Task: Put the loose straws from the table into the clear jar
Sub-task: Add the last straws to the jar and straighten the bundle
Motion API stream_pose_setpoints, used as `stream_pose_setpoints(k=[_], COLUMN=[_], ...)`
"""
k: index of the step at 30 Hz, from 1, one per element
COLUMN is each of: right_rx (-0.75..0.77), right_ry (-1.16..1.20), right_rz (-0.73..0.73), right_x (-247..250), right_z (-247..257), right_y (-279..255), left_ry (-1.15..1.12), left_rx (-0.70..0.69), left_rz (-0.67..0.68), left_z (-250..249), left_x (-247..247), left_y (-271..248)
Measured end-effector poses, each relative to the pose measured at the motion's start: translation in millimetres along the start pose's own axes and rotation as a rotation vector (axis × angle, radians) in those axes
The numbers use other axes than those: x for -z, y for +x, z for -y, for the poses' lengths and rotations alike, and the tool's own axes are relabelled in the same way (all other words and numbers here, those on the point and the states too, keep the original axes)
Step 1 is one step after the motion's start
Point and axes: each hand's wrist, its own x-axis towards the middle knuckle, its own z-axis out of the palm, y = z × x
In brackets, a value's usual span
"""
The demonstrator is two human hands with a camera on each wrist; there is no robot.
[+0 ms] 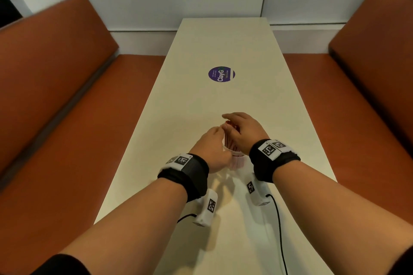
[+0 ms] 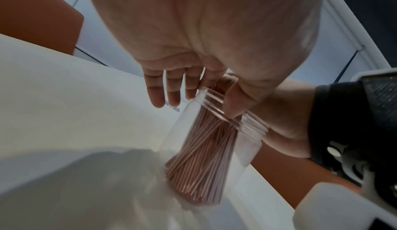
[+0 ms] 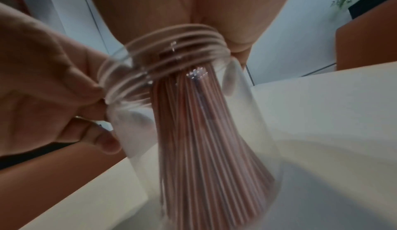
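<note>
While both hands grip jar | cream table | orange benches

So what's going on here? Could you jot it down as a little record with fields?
Setting: long pale table between orange benches
Jar: clear jar, open threaded mouth, standing on the table
Straws: thin pinkish straws bunched inside the jar, tops sticking out
Left hand: left hand grips the jar near its rim
Right hand: right hand over the jar mouth, on the straw tops
Loose straws on the table: none visible
Other: round purple sticker mid-table
</note>
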Motion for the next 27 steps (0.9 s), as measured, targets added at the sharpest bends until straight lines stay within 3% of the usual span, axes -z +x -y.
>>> stream_pose_setpoints(k=[3,10,15,17,21,24,27], right_rx=[-0.004,-0.058,-0.035,-0.045,-0.098,-0.093,-0.096], right_ry=[0.02,-0.007,0.089,0.076,-0.004,0.0,-0.001], right_rz=[-0.082,-0.073,-0.169,-0.133,-0.028,-0.044,-0.053], right_x=[-4.3,-8.3,-5.9,-8.3,-12.0,-14.0,-14.3], right_z=[-2.3,-2.9,-9.6,-12.0,-12.1,-10.4,-9.9], right_y=[-2.2,0.9,-12.2,-18.0,-20.2,-19.9,-22.1], left_ry=[0.015,0.052,0.084,0.102,0.154,0.239,0.314], left_rx=[0.011,0.015,0.022,0.054,0.228,0.49,0.736], left_rz=[0.006,0.005,0.009,-0.006,-0.089,-0.144,-0.04], left_z=[-0.4,-1.8,0.4,9.8,43.4,77.3,99.2], left_x=[-1.0,-1.9,0.0,2.3,9.7,14.2,11.4], left_y=[-1.6,-2.7,-7.2,-13.9,-46.6,-83.6,-115.3])
